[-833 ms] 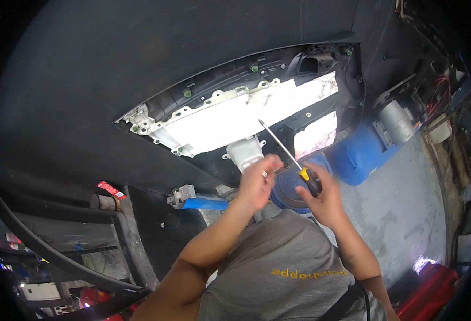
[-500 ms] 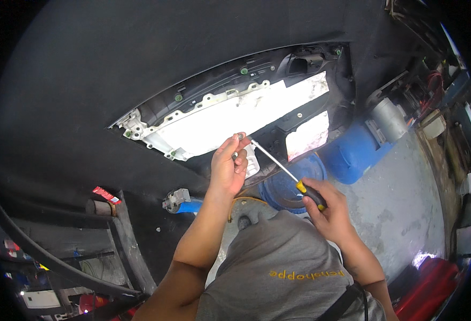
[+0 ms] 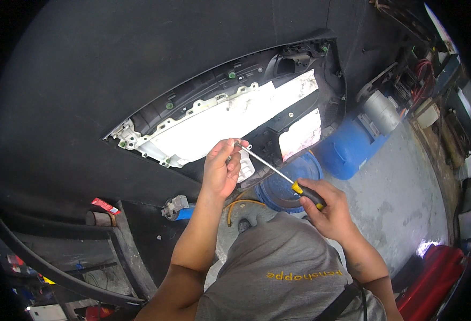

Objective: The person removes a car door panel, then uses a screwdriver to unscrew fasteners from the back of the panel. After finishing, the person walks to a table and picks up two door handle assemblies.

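Note:
My right hand point(image 3: 329, 208) is wrapped round the black and yellow handle of a screwdriver point(image 3: 270, 167). Its bright shaft slants up and left to the fingertips of my left hand point(image 3: 219, 171). There, thumb and forefinger pinch a small screw point(image 3: 237, 144) at the screwdriver's tip. Another small metal piece point(image 3: 228, 158), apparently a screw, shows between the curled lower fingers. Beyond both hands lies a black car door panel point(image 3: 278, 125), inner side up, with green clips and a long white sheet point(image 3: 209, 125).
The panel rests on a black covered surface point(image 3: 86, 69). A blue drum point(image 3: 278, 200) stands below its near edge, and a blue tank point(image 3: 342, 152) is farther right. A blue and grey tool point(image 3: 176, 207) and a red packet point(image 3: 105, 206) lie to the left.
The screwdriver's tip has moved left and now meets the screw in my left fingertips. The view has shifted slightly, and the panel appears farther left.

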A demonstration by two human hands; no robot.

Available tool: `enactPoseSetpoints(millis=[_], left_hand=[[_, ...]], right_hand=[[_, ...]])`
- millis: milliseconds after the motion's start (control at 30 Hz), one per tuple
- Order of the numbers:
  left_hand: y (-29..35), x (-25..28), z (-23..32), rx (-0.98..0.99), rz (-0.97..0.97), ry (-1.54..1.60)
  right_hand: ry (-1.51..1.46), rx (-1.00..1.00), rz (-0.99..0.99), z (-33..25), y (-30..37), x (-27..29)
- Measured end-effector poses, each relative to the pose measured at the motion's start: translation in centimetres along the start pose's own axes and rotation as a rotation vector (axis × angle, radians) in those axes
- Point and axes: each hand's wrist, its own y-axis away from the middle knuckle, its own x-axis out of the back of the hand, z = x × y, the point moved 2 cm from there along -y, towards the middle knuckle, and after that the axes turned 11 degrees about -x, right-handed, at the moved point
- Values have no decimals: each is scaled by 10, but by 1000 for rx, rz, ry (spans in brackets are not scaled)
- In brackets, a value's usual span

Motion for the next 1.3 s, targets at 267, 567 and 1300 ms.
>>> enactPoseSetpoints(millis=[267, 567, 1300], left_hand=[[3, 9, -4, -66, -22, -11], [11, 29, 20, -59, 249, -23], [-117, -30, -59, 245, 236, 50]], right_hand=[[-532, -466, -268, 13, 2, -13], [-308, -293, -234, -4, -10, -45], [92, -70, 269, -5, -58, -18]])
